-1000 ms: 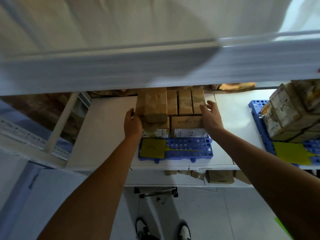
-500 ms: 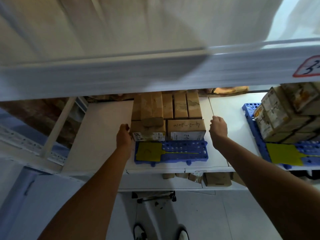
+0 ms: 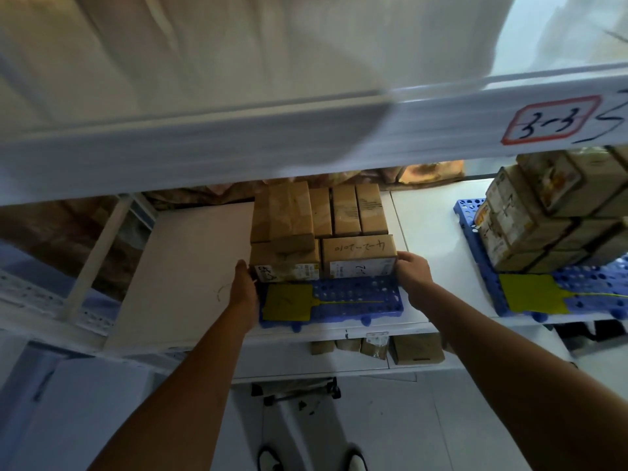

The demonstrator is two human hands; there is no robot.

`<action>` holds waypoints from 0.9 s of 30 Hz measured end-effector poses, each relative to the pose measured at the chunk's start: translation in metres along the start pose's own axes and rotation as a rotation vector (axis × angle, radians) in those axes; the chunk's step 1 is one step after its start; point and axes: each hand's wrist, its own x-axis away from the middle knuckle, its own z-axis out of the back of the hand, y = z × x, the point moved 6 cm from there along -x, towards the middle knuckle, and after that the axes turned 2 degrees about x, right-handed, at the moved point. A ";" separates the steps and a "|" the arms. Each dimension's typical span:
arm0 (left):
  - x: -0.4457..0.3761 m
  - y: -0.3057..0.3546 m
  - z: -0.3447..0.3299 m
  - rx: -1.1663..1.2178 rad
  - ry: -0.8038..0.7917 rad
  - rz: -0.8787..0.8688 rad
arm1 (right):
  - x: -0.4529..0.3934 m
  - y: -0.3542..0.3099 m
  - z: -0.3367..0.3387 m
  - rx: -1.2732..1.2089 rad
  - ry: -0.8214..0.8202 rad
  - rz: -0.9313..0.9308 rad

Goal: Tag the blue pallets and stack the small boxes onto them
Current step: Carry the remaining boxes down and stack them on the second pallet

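Observation:
A small blue pallet (image 3: 353, 295) lies on the white shelf (image 3: 190, 266) with a yellow tag (image 3: 288, 302) at its front left. Several brown small boxes (image 3: 358, 248) are stacked on its rear part. My left hand (image 3: 243, 288) lies flat against the pallet's left edge and the front left box (image 3: 285, 263), fingers pointing away from me. On the other side, my right hand (image 3: 413, 277) is at the pallet's right end, fingers curled there and thumb touching the front right box's corner.
A second blue pallet (image 3: 584, 294) with a yellow tag (image 3: 531, 294) and several printed boxes (image 3: 530, 219) stands at the right. An upper shelf beam (image 3: 306, 141) runs overhead. More boxes (image 3: 416, 348) sit on the shelf below. My shoes show on the floor.
Both hands came back from the sides of the rear boxes toward me. They now sit at the pallet's left and right ends beside the front boxes.

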 end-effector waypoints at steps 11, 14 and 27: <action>0.026 -0.027 0.007 0.051 0.066 -0.039 | 0.028 0.013 0.038 0.049 0.036 0.064; 0.043 -0.039 0.024 0.103 0.135 -0.041 | 0.048 0.022 0.066 0.100 0.113 0.077; 0.182 -0.067 -0.006 -0.455 0.357 -0.373 | 0.159 0.085 0.194 0.097 0.297 0.003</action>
